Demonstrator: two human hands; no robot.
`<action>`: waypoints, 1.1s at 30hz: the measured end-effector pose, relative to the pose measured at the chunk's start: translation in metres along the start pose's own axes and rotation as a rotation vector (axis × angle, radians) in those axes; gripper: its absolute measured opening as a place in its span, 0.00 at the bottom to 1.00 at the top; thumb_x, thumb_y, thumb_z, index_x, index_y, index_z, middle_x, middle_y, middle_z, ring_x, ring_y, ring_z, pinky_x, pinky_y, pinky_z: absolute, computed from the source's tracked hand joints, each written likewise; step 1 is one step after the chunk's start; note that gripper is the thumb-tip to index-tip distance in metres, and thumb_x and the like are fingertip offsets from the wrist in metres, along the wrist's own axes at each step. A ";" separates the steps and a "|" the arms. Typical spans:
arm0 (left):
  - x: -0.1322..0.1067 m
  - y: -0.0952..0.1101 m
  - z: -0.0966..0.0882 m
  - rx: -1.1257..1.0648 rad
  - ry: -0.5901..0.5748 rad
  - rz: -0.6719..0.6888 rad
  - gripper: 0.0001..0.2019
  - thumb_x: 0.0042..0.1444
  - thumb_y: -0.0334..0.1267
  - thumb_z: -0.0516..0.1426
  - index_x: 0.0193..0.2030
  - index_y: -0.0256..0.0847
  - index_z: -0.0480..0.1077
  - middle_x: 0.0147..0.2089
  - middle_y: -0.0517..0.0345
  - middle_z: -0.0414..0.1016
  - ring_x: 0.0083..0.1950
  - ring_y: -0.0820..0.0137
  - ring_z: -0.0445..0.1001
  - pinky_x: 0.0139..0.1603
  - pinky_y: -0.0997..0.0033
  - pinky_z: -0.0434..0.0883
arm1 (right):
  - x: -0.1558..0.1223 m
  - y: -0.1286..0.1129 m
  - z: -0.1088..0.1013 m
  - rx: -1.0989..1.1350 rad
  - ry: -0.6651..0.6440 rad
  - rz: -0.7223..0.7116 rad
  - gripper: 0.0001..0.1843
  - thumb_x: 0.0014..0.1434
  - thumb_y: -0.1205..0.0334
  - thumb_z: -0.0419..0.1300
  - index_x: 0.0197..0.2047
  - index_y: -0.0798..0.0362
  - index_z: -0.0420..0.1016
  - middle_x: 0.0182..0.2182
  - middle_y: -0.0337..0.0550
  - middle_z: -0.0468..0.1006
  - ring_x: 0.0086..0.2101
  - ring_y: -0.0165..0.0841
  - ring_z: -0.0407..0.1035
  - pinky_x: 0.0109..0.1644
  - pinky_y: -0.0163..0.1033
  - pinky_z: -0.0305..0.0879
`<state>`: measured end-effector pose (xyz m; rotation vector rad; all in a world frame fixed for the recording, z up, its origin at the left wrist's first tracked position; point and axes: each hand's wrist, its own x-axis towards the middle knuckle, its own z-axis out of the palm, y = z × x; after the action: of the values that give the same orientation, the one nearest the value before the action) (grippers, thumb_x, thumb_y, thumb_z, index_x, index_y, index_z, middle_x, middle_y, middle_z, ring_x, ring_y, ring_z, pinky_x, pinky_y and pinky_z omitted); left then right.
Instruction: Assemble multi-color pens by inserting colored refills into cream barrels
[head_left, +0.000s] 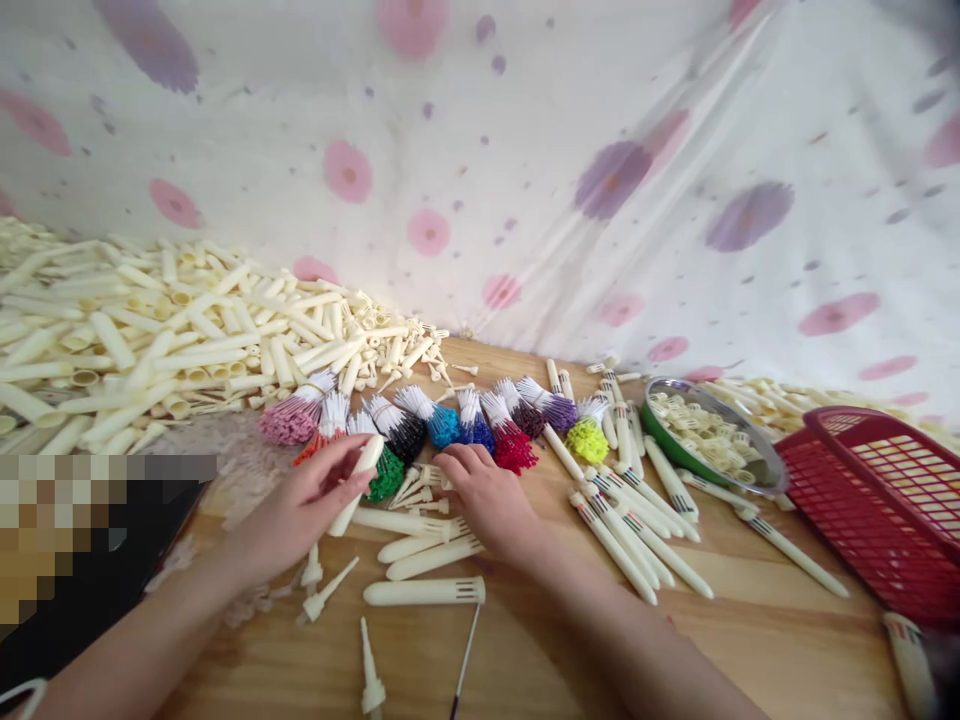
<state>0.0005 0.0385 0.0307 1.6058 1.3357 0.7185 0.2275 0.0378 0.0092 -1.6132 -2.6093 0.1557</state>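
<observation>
My left hand [300,510] is closed around a cream pen barrel [358,480] and holds it tilted above the wooden table [750,590]. My right hand [487,495] lies palm down among small cream pen parts [420,485], its fingers curled onto them just in front of the blue refill bundle [442,425]. A row of refill bundles in pink [289,420], black [405,435], red [514,445], purple [559,410] and yellow-green [586,438] lies fanned out beyond both hands. Loose barrels [424,592] and pointed tips [326,590] lie near my wrists.
A big heap of cream barrels [150,340] fills the left. Assembled multicolour pens [637,530] lie to the right, beside a green-rimmed metal bowl [664,440] of small parts and a red plastic basket [877,500]. A flowered cloth [525,150] hangs behind.
</observation>
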 end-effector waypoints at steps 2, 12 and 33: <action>-0.008 -0.001 0.008 -0.152 -0.085 -0.068 0.28 0.53 0.56 0.53 0.57 0.44 0.59 0.42 0.55 0.75 0.44 0.61 0.75 0.44 0.62 0.73 | -0.001 0.001 0.002 0.013 0.031 -0.002 0.19 0.60 0.66 0.54 0.55 0.48 0.64 0.56 0.46 0.66 0.52 0.40 0.61 0.36 0.38 0.70; -0.025 0.003 0.021 -0.321 0.014 -0.027 0.19 0.48 0.54 0.59 0.37 0.44 0.61 0.38 0.58 0.75 0.44 0.64 0.75 0.46 0.64 0.72 | -0.027 0.001 0.000 0.859 0.468 0.221 0.12 0.64 0.54 0.45 0.38 0.52 0.62 0.24 0.36 0.65 0.24 0.29 0.60 0.30 0.34 0.62; -0.038 -0.003 0.043 -0.909 0.002 -0.389 0.18 0.35 0.41 0.71 0.29 0.39 0.69 0.28 0.64 0.73 0.32 0.74 0.74 0.40 0.74 0.74 | -0.045 -0.019 0.009 0.937 0.550 -0.113 0.09 0.62 0.64 0.55 0.46 0.50 0.69 0.40 0.45 0.73 0.42 0.33 0.67 0.46 0.37 0.64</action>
<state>0.0272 -0.0101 0.0141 0.6035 1.0351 0.8970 0.2297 -0.0111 0.0021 -0.9731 -1.7549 0.6861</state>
